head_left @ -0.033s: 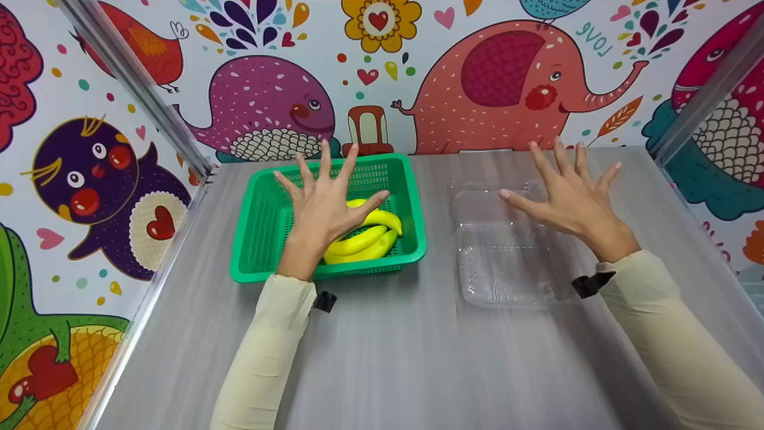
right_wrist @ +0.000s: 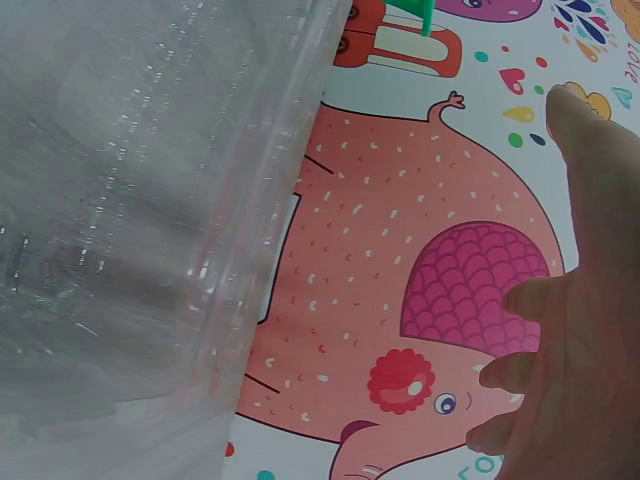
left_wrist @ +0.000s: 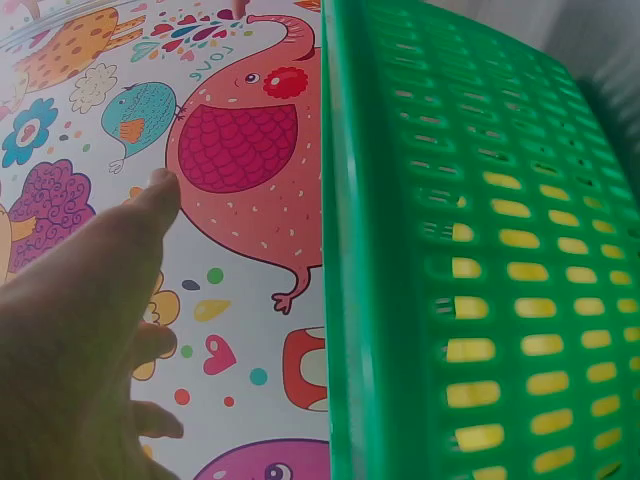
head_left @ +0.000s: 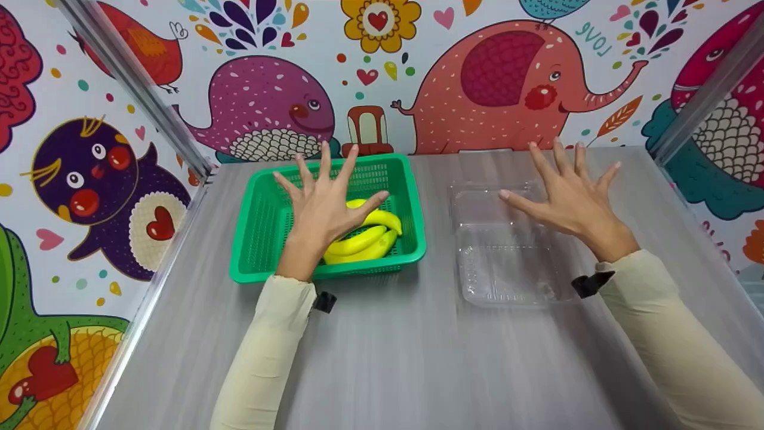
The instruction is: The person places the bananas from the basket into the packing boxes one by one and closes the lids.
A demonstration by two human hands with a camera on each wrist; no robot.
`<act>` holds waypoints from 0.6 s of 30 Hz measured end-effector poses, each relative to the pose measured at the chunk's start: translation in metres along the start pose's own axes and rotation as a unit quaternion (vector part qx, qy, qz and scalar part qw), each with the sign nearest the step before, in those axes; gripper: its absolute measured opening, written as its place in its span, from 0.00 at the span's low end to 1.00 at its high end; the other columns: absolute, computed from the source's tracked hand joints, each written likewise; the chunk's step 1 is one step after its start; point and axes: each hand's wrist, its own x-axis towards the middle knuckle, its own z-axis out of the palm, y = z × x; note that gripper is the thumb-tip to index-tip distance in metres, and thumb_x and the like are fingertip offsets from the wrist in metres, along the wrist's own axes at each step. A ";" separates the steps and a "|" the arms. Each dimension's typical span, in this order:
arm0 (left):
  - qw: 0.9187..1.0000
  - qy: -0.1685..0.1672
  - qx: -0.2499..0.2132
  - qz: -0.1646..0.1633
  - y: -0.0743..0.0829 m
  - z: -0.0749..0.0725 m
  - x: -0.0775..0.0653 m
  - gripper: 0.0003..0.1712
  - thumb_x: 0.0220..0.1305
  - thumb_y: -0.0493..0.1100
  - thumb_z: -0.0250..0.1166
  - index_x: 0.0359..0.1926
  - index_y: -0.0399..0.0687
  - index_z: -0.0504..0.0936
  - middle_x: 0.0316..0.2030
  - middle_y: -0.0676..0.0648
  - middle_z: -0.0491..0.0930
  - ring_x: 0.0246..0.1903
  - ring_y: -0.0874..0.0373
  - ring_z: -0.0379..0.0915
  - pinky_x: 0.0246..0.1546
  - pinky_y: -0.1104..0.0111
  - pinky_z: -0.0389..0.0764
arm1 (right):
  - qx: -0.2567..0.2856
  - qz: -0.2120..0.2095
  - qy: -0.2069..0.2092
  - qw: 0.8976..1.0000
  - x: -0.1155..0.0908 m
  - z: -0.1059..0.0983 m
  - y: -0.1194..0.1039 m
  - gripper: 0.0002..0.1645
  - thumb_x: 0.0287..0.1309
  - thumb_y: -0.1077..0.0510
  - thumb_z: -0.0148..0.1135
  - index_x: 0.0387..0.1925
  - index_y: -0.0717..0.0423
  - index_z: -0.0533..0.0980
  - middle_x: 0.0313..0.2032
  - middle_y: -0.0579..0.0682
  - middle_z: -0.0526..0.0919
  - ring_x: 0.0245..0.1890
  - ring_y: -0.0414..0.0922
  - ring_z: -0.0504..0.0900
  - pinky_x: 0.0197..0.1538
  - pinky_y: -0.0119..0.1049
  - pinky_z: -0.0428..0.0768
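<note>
My left hand [head_left: 322, 209] is held over the green plastic basket [head_left: 250, 221], its fingers straight and spread, holding nothing. Several yellow bananas [head_left: 364, 242] lie in the basket's right half, partly hidden by that hand. In the left wrist view, yellow shows through the slots of the basket wall [left_wrist: 520, 270]. To the right, my right hand [head_left: 573, 200] is spread wide above the upper right of a clear plastic container [head_left: 507, 269], with nothing in its grasp. The container's wall [right_wrist: 270, 180] fills the left part of the right wrist view.
Basket and container stand side by side on a grey wood-grain table [head_left: 382, 358]. Behind them rises a wall [head_left: 382, 77] printed with cartoon animals. Metal posts [head_left: 143, 83] mark the back corners, and a metal edge [head_left: 128, 337] runs along the left side.
</note>
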 end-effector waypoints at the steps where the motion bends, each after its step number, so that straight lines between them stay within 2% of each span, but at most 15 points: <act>1: 1.000 -0.001 0.001 0.001 0.000 0.000 0.000 0.59 0.61 0.91 0.43 0.87 0.83 0.36 0.89 0.46 0.29 0.84 0.22 0.19 0.70 0.18 0.20 | 0.000 0.000 -0.001 1.000 0.000 0.000 0.000 0.68 0.60 0.13 0.52 0.89 0.32 0.37 0.89 0.59 0.31 0.85 0.74 0.26 0.62 0.85 0.09; 9: 1.000 0.001 0.005 0.013 0.002 0.001 -0.003 0.59 0.62 0.91 0.43 0.88 0.81 0.40 0.89 0.44 0.34 0.84 0.22 0.22 0.70 0.18 0.20 | 0.000 -0.002 0.002 1.000 -0.003 0.000 0.002 0.68 0.60 0.13 0.53 0.89 0.33 0.39 0.89 0.60 0.34 0.85 0.74 0.27 0.63 0.84 0.09; 18: 1.000 0.008 0.008 0.011 -0.010 0.004 -0.008 0.59 0.62 0.90 0.43 0.88 0.79 0.41 0.89 0.43 0.37 0.84 0.22 0.23 0.71 0.18 0.20 | -0.004 -0.017 0.014 1.000 -0.004 -0.002 -0.004 0.67 0.60 0.14 0.55 0.89 0.33 0.41 0.89 0.59 0.37 0.86 0.73 0.32 0.67 0.83 0.11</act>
